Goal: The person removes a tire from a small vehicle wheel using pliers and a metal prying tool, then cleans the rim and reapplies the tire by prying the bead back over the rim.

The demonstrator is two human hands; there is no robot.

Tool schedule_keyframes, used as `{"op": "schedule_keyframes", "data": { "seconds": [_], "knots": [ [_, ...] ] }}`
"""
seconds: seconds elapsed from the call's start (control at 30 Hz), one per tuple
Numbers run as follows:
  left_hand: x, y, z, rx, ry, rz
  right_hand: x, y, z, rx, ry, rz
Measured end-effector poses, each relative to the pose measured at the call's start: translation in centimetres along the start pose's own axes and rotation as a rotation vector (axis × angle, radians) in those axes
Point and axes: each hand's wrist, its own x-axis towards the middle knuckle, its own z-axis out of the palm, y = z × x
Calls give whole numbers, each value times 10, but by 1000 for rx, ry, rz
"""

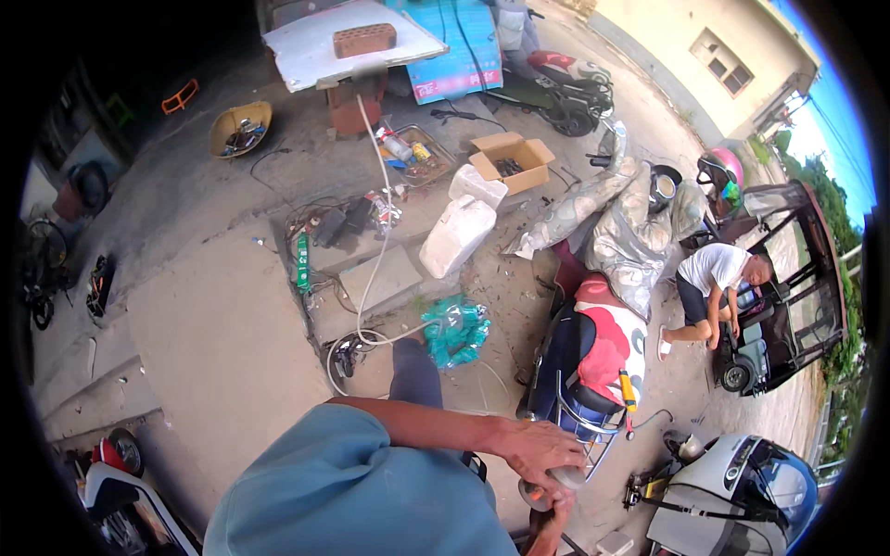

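The left hand [542, 447] curls its fingers over a rounded grey piece [567, 476]; the right hand's [560, 512] grip below, I cannot tell. Just beside it, the scooter's metal rack [598, 431]; rightward, open ground [705, 408]. Beyond: two white foam blocks [458, 234], one cardboard box [528, 183].

Bright daylight on pale bldg [684, 54] at upper rt, dark upper lt, fisheye-bent edges, black rim.
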Motion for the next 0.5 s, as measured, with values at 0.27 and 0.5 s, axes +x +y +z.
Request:
{"op": "schedule_keyframes", "data": {
  "seconds": [0.27, 0.5],
  "knots": [
    [44, 48, -56, 150, -42, 334, 10, -45, 15, 16, -132, 59],
    [123, 70, -70, 261, -258, 721, -9, -59, 52, 392, 292, -325]
  ]
}}
